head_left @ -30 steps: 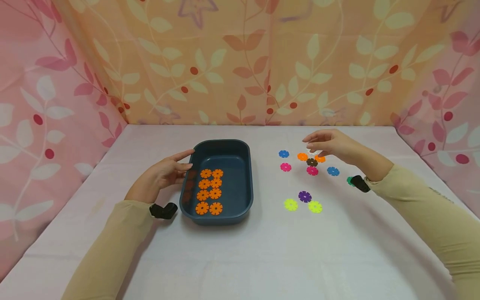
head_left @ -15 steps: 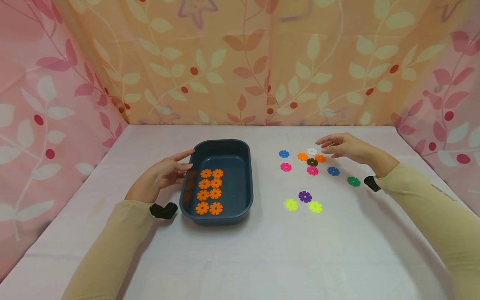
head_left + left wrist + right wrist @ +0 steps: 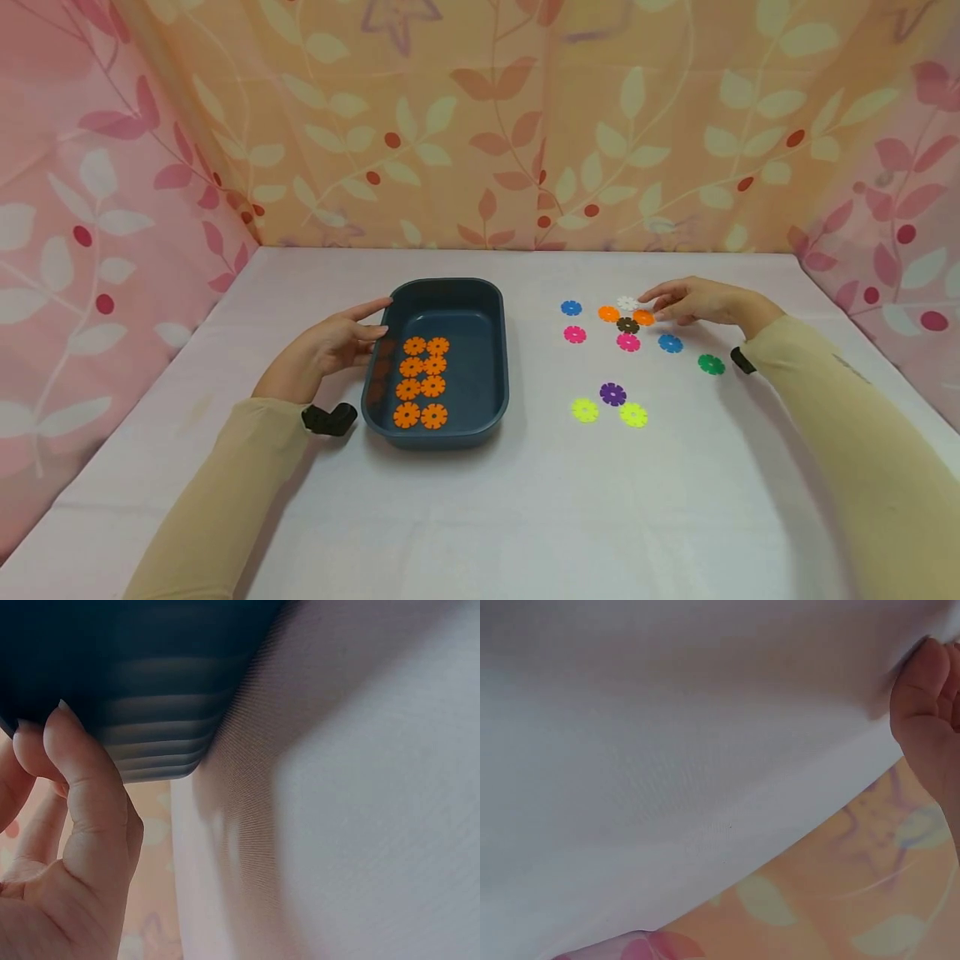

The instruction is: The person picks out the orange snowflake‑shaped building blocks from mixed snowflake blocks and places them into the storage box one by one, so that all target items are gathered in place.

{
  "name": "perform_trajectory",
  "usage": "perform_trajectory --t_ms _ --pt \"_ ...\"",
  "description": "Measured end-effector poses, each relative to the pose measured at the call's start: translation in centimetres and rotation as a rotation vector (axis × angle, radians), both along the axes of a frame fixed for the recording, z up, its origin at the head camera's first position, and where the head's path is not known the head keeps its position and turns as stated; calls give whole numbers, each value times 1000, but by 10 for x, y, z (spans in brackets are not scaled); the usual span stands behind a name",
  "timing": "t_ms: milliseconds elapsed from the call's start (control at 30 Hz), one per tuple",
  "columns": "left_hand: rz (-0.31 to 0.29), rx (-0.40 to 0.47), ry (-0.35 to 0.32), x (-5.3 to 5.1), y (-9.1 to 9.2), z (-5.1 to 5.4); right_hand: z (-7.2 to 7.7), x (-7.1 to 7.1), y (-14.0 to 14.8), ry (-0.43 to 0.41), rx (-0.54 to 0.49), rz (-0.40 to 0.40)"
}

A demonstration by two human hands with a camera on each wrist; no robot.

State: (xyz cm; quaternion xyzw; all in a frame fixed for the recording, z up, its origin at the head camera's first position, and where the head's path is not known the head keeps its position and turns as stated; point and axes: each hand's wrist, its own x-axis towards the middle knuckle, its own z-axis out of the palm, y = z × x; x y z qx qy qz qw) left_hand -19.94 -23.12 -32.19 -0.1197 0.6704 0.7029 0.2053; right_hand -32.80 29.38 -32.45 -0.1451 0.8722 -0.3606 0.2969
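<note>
A dark blue tray (image 3: 468, 433) holds several orange notched plastic discs (image 3: 411, 367) in rows on its left side. My left hand (image 3: 322, 350) rests against the tray's left wall; in the left wrist view its fingertips touch the outer wall (image 3: 150, 712). To the right, my right hand (image 3: 701, 300) is low over the table, fingers loosely bent, beside an orange disc (image 3: 643, 317). Its thumb is at that disc's right edge; I cannot tell if they touch. A white disc (image 3: 627, 303), another orange disc (image 3: 608, 313) and a brown disc (image 3: 627, 326) lie nearby.
Blue discs (image 3: 572, 307), pink discs (image 3: 574, 334), a green disc (image 3: 711, 364), a purple disc (image 3: 612, 394) and yellow discs (image 3: 585, 410) lie spread on the white tablecloth (image 3: 465, 525). A patterned curtain (image 3: 435, 192) stands behind the table.
My right hand has drawn back rightward from above the white disc, then lowered beside the right-hand orange disc. The green disc has come out from behind the wrist. My left hand stays at the tray.
</note>
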Motion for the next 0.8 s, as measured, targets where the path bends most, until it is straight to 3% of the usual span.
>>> perform_trajectory --t_ms 333,567,800 --pt "-1 7 -1 0 0 0 -2 -18 4 -70 55 -21" --pt "11 -6 -7 0 0 0 -5 -23 -5 -25 169 -30" --pt "11 -13 -7 -1 2 1 -9 -25 -7 6 176 -54"
